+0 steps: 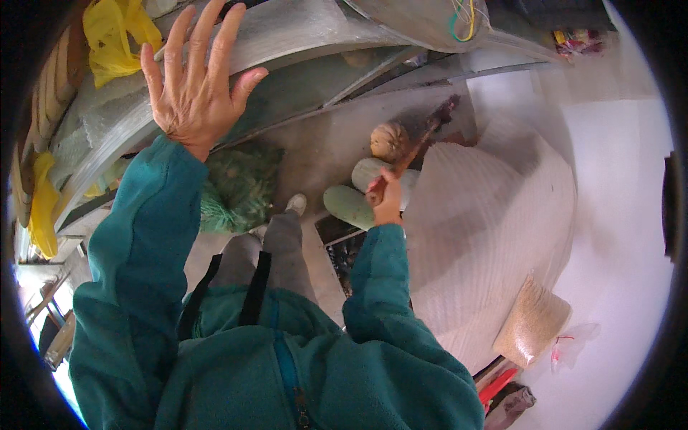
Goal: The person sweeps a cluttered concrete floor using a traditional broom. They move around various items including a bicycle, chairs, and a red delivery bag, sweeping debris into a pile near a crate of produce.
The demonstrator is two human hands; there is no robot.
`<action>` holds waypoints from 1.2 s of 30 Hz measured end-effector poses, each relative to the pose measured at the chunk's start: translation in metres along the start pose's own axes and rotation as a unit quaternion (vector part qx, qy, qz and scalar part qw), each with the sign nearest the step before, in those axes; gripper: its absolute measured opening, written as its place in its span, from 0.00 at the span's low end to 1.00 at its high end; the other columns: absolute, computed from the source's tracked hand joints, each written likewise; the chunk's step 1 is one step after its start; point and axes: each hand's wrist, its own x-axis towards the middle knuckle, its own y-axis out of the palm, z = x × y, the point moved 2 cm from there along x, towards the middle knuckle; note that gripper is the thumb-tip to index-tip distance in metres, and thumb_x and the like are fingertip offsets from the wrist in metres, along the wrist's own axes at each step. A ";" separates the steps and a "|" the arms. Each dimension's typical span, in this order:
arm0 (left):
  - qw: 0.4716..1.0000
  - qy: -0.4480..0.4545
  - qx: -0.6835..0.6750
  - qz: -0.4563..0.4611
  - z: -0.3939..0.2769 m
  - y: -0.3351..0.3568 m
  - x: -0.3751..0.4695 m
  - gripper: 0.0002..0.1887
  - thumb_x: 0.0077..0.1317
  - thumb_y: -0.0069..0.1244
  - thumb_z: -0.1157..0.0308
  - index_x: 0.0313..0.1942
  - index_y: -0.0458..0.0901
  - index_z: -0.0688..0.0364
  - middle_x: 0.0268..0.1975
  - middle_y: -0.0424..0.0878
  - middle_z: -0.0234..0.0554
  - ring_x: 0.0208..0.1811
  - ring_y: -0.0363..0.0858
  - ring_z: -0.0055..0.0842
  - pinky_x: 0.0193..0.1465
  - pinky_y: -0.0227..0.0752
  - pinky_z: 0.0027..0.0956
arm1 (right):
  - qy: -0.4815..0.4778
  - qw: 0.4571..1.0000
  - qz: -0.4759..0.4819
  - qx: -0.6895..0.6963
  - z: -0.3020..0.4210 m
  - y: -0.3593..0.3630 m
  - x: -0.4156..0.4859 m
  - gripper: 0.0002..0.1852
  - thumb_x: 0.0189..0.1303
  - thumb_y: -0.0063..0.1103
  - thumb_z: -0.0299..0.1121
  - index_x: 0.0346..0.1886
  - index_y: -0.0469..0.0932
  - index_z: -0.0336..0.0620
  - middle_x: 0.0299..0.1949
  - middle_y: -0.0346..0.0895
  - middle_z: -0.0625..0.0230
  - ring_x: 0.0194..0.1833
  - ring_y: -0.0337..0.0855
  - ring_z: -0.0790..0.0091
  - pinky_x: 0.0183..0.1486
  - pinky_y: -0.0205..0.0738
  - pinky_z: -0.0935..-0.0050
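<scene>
My left hand [198,91] is spread, palm down, at the plastic-covered edge of a table or counter [301,40]; whether it touches is hard to tell. Nothing is held in it. My right hand [388,199] is closed around the near end of a brown wooden handle [413,153], which points away from me and ends in a dark, ragged head [446,109]. Beyond and beside that hand, on the floor, lie a ribbed tan pumpkin [389,141], a pale green gourd or melon [366,173] and a greener one [348,206].
A green mesh sack [236,188] stands by my feet. Pale sheeting covers a large heap [478,231] on the right, with a bag of grain [532,321] near it. Dark crates [344,258] stand beside my leg. Yellow plastic bags [115,40] hang at left.
</scene>
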 end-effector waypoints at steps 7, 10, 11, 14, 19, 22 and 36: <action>0.999 0.002 -0.014 0.032 0.003 0.002 -0.002 0.35 0.53 0.51 0.49 0.62 0.63 0.46 0.65 0.62 0.26 0.64 0.60 0.31 0.62 0.48 0.54 | -0.033 0.989 -0.086 -0.114 0.050 -0.038 0.130 0.09 0.58 0.49 0.33 0.36 0.63 0.42 0.17 0.68 0.59 0.15 0.68 0.63 0.13 0.59 0.71; 0.999 -0.001 -0.009 0.041 0.004 0.004 -0.003 0.34 0.53 0.51 0.51 0.61 0.64 0.46 0.65 0.61 0.27 0.64 0.59 0.31 0.62 0.48 0.55 | 0.013 0.974 -0.092 -0.205 0.046 -0.059 0.177 0.08 0.58 0.48 0.33 0.36 0.64 0.39 0.17 0.68 0.57 0.16 0.69 0.60 0.14 0.60 0.68; 0.999 -0.001 -0.015 0.037 0.004 0.005 -0.002 0.34 0.54 0.50 0.48 0.61 0.64 0.44 0.65 0.61 0.26 0.64 0.59 0.32 0.62 0.47 0.56 | 0.007 0.973 -0.060 -0.224 0.036 -0.065 0.188 0.09 0.58 0.48 0.33 0.36 0.65 0.38 0.18 0.68 0.57 0.17 0.71 0.59 0.15 0.61 0.67; 0.999 0.003 -0.018 0.028 0.004 0.005 -0.002 0.34 0.54 0.49 0.44 0.62 0.63 0.42 0.65 0.61 0.25 0.65 0.59 0.32 0.61 0.47 0.58 | -0.103 0.902 -0.017 -0.418 -0.021 -0.070 0.200 0.12 0.57 0.49 0.35 0.36 0.67 0.34 0.21 0.72 0.53 0.24 0.76 0.54 0.20 0.65 0.63; 0.999 0.006 -0.004 0.032 0.001 0.001 -0.001 0.33 0.56 0.47 0.48 0.62 0.64 0.46 0.64 0.63 0.26 0.63 0.61 0.32 0.62 0.49 0.52 | -0.194 0.742 -0.067 -0.638 -0.111 -0.065 0.110 0.30 0.48 0.56 0.43 0.46 0.66 0.23 0.31 0.77 0.41 0.36 0.79 0.43 0.37 0.72 0.55; 1.000 0.000 -0.007 0.024 -0.001 -0.002 0.002 0.33 0.55 0.50 0.49 0.61 0.64 0.45 0.64 0.62 0.25 0.63 0.61 0.31 0.61 0.50 0.53 | -0.090 0.731 -0.048 -0.675 -0.134 -0.054 0.043 0.35 0.47 0.58 0.44 0.47 0.62 0.19 0.38 0.75 0.42 0.40 0.78 0.43 0.41 0.73 0.55; 0.995 0.028 -0.097 -0.018 0.004 -0.016 -0.003 0.35 0.51 0.55 0.55 0.59 0.65 0.59 0.62 0.63 0.43 0.62 0.61 0.42 0.61 0.52 0.54 | -0.018 0.667 0.104 -0.737 -0.159 -0.141 -0.111 0.49 0.50 0.58 0.50 0.58 0.46 0.15 0.39 0.74 0.37 0.40 0.78 0.44 0.39 0.75 0.54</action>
